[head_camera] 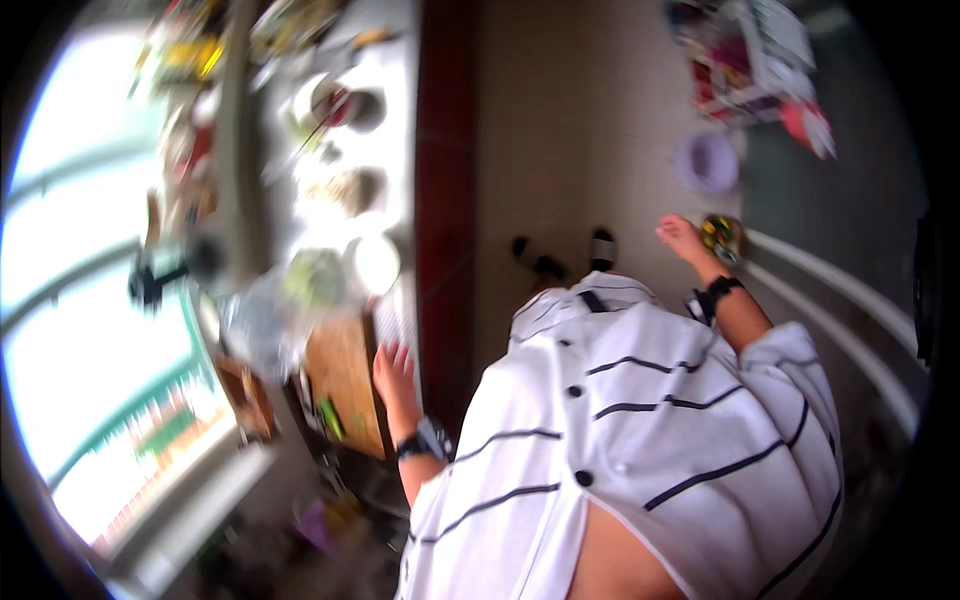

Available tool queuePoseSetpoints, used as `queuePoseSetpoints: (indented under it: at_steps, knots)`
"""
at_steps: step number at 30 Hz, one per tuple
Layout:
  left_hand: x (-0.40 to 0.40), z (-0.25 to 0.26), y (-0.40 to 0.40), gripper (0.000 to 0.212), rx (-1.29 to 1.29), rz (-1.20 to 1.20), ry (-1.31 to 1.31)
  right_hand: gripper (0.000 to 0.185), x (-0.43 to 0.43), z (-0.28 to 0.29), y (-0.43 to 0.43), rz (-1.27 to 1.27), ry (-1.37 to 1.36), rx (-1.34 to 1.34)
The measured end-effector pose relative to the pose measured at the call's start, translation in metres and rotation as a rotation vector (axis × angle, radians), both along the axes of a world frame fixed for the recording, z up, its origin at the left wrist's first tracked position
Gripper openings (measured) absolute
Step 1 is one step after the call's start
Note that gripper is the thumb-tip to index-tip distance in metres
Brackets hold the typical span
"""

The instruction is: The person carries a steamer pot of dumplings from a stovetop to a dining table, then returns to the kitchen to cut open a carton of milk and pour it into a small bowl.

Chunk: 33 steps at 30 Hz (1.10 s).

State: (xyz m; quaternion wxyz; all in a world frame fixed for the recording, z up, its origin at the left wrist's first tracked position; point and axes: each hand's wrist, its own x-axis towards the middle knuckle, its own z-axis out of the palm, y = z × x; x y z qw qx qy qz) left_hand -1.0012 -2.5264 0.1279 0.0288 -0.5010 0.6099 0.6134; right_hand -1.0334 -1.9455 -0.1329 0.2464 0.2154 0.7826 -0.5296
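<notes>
My left hand [395,375] is beside the right edge of a wooden cutting board [341,375], with fingers apart and nothing in it; whether it touches the counter I cannot tell. A white bowl [376,264] and a clear plastic bag [262,322] lie beyond the board, close to a pale green vegetable [313,277] that is blurred. My right hand [681,236] hangs over the floor on the right with its fingers loosely bent and no object visible in it. Close by it is a small container with yellow and green things [721,238].
The white counter [397,45] holds a blurred pot or bowl [322,101] and a dish of pale food [345,191]. Dark red cabinet fronts [446,187] run below it. On the right stand a lilac bucket [706,161] and a white rack [750,45] with mixed items.
</notes>
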Motion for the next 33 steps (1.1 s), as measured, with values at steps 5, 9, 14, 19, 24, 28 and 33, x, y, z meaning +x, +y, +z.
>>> queuePoseSetpoints:
  at_steps: [5,9,14,19,24,28,33]
  knots:
    - [-0.008,-0.021,-0.029,0.058,0.084,0.202,0.111,0.028,-0.102,0.073,-0.101,0.219,0.033,-0.243]
    - [-0.033,-0.03,-0.031,0.053,0.22,0.014,0.131,0.024,-0.16,0.127,-0.217,0.423,0.064,-0.581]
    - [-0.072,-0.053,-0.025,0.052,0.307,-0.065,0.177,0.028,-0.201,0.171,-0.362,0.726,0.168,-0.622]
    - [-0.089,-0.056,-0.026,0.048,0.427,0.032,0.221,0.038,-0.218,0.174,-0.444,0.779,0.298,-0.483]
    - [-0.097,-0.057,-0.029,0.04,0.414,0.088,0.237,0.04,-0.229,0.181,-0.456,0.885,0.257,-0.4]
    - [-0.099,-0.062,-0.029,0.048,0.459,0.017,0.209,0.04,-0.237,0.193,-0.447,0.834,0.18,-0.459]
    - [-0.13,-0.028,0.004,0.046,0.486,0.006,0.211,0.038,-0.266,0.212,-0.409,0.813,0.154,-0.431]
